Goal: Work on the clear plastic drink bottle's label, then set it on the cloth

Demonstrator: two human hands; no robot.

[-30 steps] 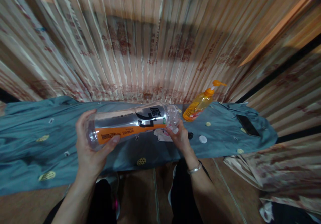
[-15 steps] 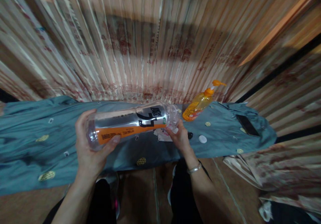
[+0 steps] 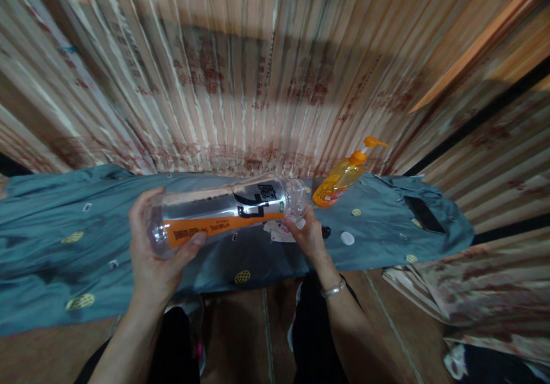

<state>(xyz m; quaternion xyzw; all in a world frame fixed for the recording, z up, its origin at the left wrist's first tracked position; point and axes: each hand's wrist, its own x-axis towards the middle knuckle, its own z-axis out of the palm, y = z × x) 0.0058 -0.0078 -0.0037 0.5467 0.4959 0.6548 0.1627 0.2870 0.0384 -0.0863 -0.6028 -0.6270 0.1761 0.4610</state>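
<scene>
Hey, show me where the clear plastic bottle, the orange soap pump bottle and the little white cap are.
plastic bottle [image 3: 223, 225]: head view, on its orange label band.
soap pump bottle [image 3: 338, 184]: head view, on its orange body.
white cap [image 3: 347, 238]: head view, on its top face.

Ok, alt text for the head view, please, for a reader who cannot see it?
A clear plastic bottle with an orange and silver label is held sideways above a blue cloth: the left hand grips its base, the right hand meets its neck. On the cloth are an orange pump bottle, a white cap and a dark phone.
</scene>
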